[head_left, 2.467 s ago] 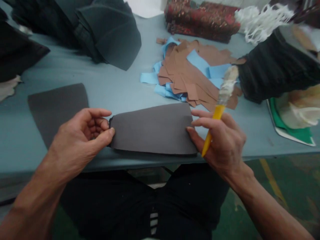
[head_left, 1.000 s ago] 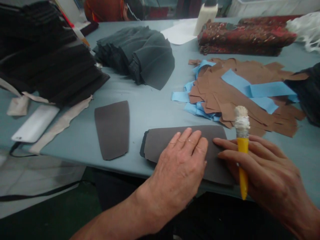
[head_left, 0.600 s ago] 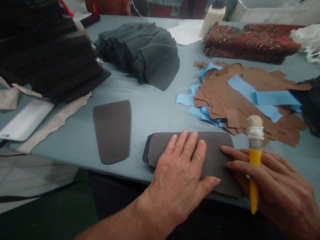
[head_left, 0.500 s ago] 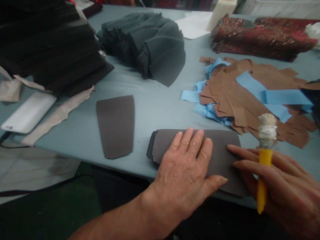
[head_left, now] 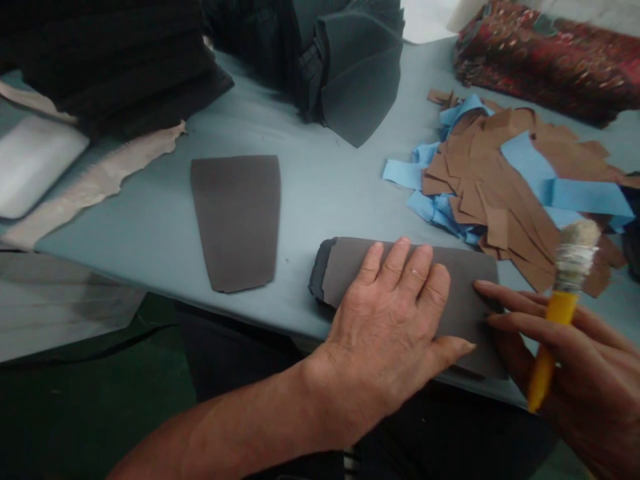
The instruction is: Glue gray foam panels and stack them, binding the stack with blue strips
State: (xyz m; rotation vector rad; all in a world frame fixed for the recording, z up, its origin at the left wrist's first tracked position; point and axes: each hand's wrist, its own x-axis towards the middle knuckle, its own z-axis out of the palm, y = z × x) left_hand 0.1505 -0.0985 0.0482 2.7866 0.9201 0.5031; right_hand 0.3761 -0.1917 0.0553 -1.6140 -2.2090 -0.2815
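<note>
At the lower centre of the frame, the bare left hand [head_left: 387, 333] has a broad back, creased knuckles and short-trimmed nails, with a tiny pale speck [head_left: 415, 272] on the middle finger. Its smooth, uncovered left forearm [head_left: 225, 427] runs into the bottom edge. The right hand [head_left: 593, 383], lower right, is bare too, with long, slim fingers. Dark, near-black cloth clothing [head_left: 450, 437] fills the bottom centre, marked near the edge by short, pale, stacked bars [head_left: 351, 459], partly cut off.

Lettering, labels, brands, numbers and signs: none legible on any item in view at this moment.
</note>
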